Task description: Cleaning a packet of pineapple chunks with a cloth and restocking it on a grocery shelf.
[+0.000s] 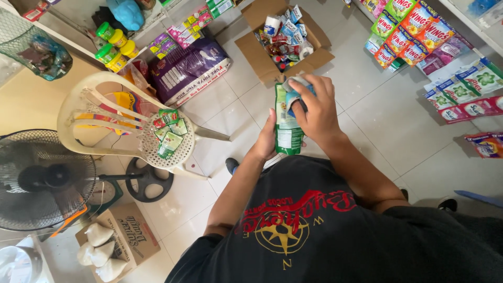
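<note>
Far left, a plastic chair [126, 120] bearing green sachets [168, 133]. At centre, left hand [266, 140] gripping a green pouch [287, 131] from below, above the tiled floor [377, 115]; right hand [314, 107], fingers [304, 93] curled over its top. Beyond, an open cardboard box [283, 39].

shirt: black short-sleeved cotton T-shirt [335, 236]
print: red curved lettering above a yellow compass star [283, 231]
arms: bare below the sleeves
shoes: dark, on pale tiles
</note>
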